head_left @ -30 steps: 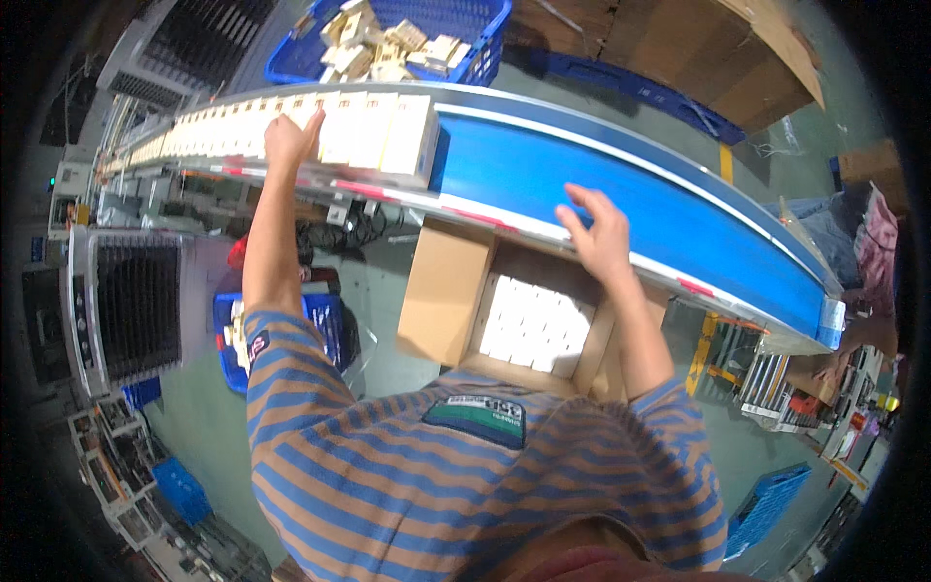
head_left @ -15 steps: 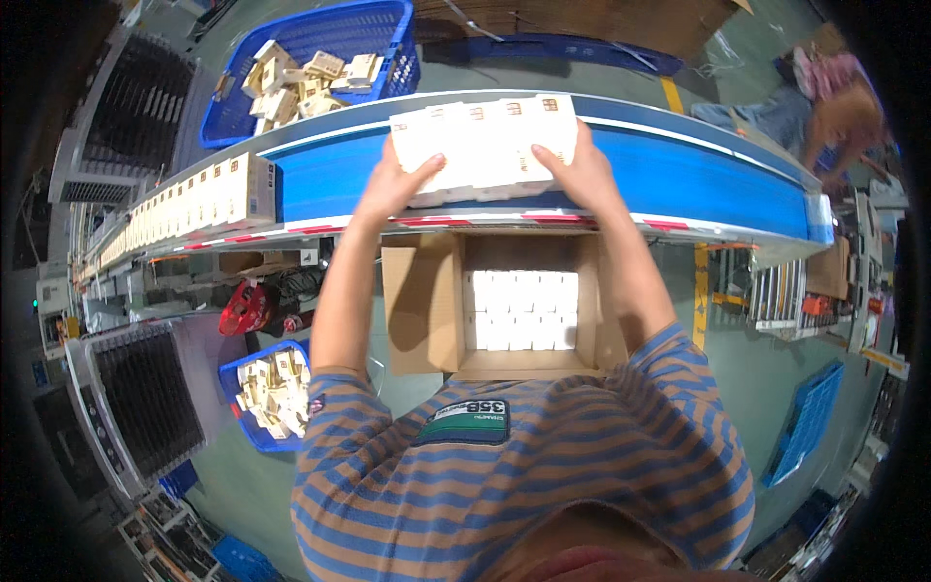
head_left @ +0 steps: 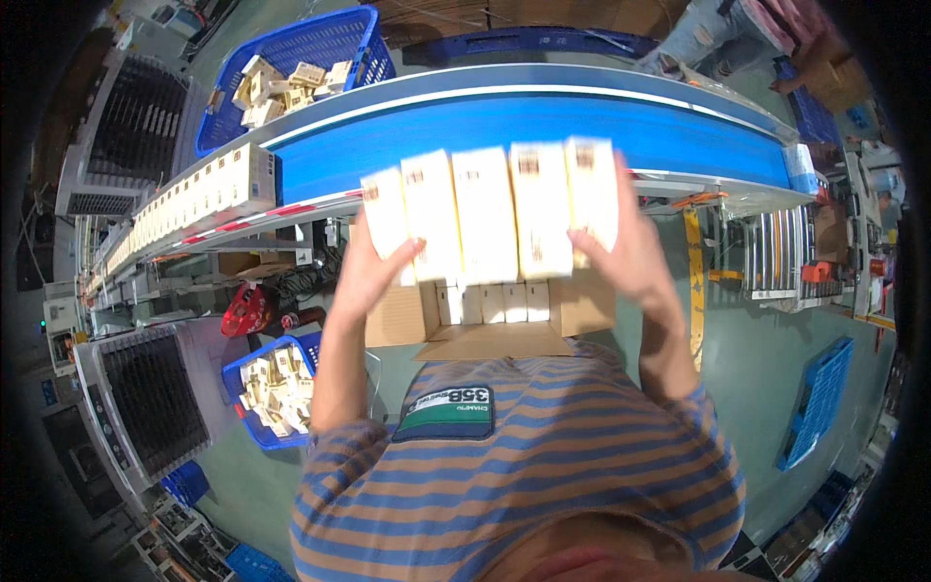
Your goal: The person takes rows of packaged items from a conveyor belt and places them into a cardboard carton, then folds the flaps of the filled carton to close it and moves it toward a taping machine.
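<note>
Between my two hands hangs a row of several small white boxes (head_left: 485,215), pressed together from both ends. My left hand (head_left: 373,267) closes on the left end box, thumb across its front. At the other end my right hand (head_left: 626,252) grips the last box the same way. Below and partly hidden by the row stands an open brown carton (head_left: 490,344) with its flaps spread. White boxes (head_left: 495,303) stand packed inside it. Just beyond the held row runs a blue conveyor belt (head_left: 436,126).
A long line of upright white boxes (head_left: 194,204) stands on the belt's left part. Blue baskets of loose boxes are beyond the belt (head_left: 218,116) and at left on the floor (head_left: 276,441). At right lies a blue pallet (head_left: 817,403). Another person (head_left: 708,39) is at far right.
Both hands have brought the row of white boxes from above the belt toward me, over the near rail and the carton. The row now covers part of the carton.
</note>
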Demonstrator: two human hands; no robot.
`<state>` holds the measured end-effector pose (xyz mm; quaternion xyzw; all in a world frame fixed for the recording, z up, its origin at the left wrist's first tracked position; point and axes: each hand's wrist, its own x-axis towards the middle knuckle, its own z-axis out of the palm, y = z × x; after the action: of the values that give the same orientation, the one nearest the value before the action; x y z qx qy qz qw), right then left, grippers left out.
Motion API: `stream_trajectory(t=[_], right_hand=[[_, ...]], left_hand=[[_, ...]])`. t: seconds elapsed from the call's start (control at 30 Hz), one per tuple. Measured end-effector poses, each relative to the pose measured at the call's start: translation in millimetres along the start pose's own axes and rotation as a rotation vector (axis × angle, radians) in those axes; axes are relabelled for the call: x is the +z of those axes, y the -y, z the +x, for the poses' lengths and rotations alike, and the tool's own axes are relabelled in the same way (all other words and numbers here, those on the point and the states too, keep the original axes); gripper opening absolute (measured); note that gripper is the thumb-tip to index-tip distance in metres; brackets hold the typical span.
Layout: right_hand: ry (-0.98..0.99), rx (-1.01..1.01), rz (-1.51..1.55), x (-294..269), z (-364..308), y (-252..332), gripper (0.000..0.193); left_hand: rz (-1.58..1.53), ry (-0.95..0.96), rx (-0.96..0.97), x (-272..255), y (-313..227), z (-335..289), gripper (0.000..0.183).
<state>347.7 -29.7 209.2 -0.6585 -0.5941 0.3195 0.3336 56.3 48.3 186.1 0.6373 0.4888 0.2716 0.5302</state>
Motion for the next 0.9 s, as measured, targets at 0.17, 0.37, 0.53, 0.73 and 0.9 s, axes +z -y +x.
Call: stream_trajectory(t=[0.17,0.37,0.53,0.73,0.9], right_hand=[[0.129,0.172,-0.173,119,-21,-103,0.098],[0.497,0.090,-0.557,159,-7,-125,0.091],[0.622,-0.047,-0.644,169,31,-131,0.100],[0.879,0.207,-0.267,189,112,-152,0.081],[0.740,0.143,-0.280,190,107,-143,0.076]], left_hand=[[-0.295,0.091,-0.165,55,127,8,0.081],[0.837,0.273,0.098,84,175,16,0.110],[1.294,0.548,-0.119,81,164,56,0.106],[0.615,0.911,-0.430,45,143,115,0.103],[0.598,0.816,-0.232,31,147,118,0.091]])
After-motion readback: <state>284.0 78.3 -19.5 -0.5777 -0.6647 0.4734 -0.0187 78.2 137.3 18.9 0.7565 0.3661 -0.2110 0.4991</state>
